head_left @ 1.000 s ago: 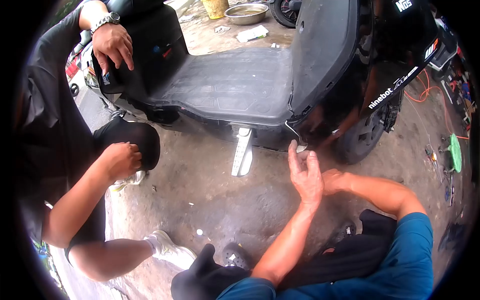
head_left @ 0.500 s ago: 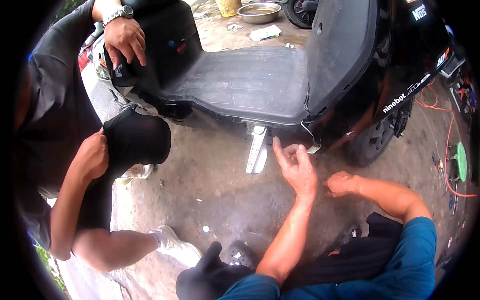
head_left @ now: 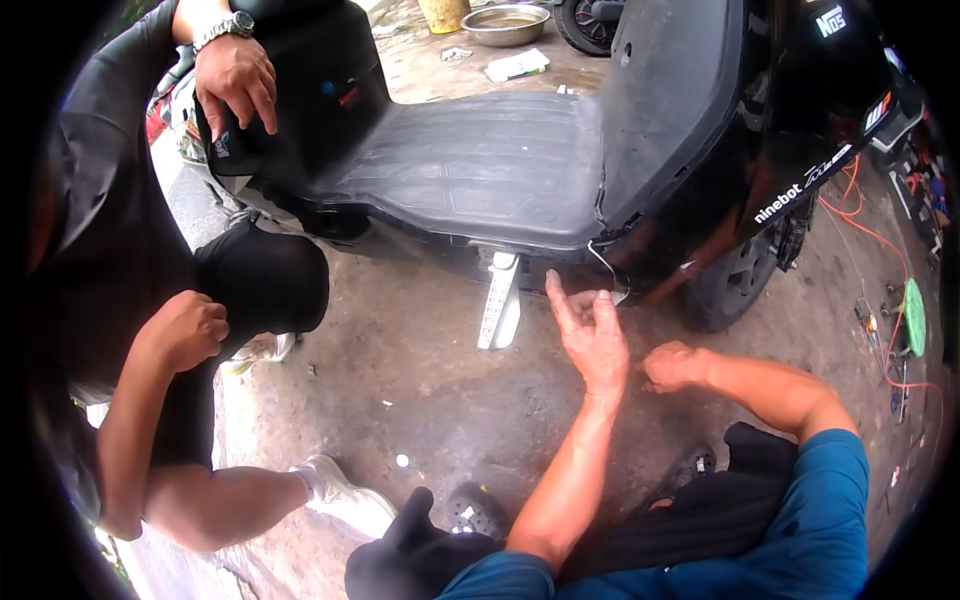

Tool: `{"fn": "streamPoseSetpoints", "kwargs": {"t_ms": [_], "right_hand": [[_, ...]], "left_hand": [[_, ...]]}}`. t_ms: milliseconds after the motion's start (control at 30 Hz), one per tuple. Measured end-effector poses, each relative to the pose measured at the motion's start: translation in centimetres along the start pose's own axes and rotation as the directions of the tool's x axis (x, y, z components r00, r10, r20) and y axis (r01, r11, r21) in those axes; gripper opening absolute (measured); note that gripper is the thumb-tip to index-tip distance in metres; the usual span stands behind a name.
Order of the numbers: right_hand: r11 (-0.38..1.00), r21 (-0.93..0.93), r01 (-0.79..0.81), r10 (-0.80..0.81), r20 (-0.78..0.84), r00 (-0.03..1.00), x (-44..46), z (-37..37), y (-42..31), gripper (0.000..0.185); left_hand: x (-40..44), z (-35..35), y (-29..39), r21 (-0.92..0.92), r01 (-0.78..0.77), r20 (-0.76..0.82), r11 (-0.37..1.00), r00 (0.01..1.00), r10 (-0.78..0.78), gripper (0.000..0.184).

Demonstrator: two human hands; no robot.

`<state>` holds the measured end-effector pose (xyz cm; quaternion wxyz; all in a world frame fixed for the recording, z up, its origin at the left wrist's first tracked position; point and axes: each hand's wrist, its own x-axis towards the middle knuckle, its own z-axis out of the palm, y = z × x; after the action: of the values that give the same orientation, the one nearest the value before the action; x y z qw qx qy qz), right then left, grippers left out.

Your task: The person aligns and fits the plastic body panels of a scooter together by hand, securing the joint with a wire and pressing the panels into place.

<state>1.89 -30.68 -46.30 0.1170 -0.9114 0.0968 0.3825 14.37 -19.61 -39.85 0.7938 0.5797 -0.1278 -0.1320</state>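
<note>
My left hand [head_left: 594, 340] is raised in front of the scooter [head_left: 470, 170], index finger stretched out and the other fingers partly bent, holding nothing I can see. Left of its fingertips, a silver fold-out footrest [head_left: 497, 300] hangs from the scooter's lower edge. Behind my left thumb, a thin white wire [head_left: 606, 258] comes down from the body panel to a small pale tab, partly hidden by the hand. My right hand [head_left: 672, 367] is closed in a loose fist above the ground, apart from the scooter, with nothing visible in it.
A co-worker crouches at left, one hand [head_left: 237, 82] resting on the scooter, the other [head_left: 185, 330] over a knee. The front wheel [head_left: 735, 285] stands at right. Beyond it lie an orange hose [head_left: 905, 265], a green object [head_left: 914, 318] and tools. A metal basin [head_left: 506, 25] sits behind.
The view has shifted slightly, so the scooter appears a little further left. The co-worker's lower hand has come off the knee fabric. My hands keep nearly the same pose.
</note>
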Motion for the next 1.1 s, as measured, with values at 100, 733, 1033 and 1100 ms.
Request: {"fn": "streamPoseSetpoints", "kwargs": {"t_ms": [100,733,1033,1100], "right_hand": [[0.999,-0.006,-0.039,0.039,0.071,0.997,0.5,0.0,0.1,0.045],[1.0,0.001,-0.019,0.019,-0.005,1.0,0.0,0.1,0.1,0.032],[0.996,0.08,0.036,-0.028,-0.104,0.994,2.1,3.8,1.9,0.027],[1.0,0.003,-0.027,0.027,0.028,0.999,0.1,0.1,0.0,0.029]], "left_hand": [[0.0,0.3,-0.1,-0.046,0.004,-0.001,0.999,1.0,-0.004,0.073],[-2.4,1.5,0.3,-0.052,0.032,0.077,0.998,0.997,-0.028,0.056],[-3.7,1.7,-0.4,0.107,-0.108,0.199,0.988,0.976,0.085,0.05],[-2.6,1.5,0.2,0.093,-0.099,0.179,0.991,0.981,0.081,0.05]]}}
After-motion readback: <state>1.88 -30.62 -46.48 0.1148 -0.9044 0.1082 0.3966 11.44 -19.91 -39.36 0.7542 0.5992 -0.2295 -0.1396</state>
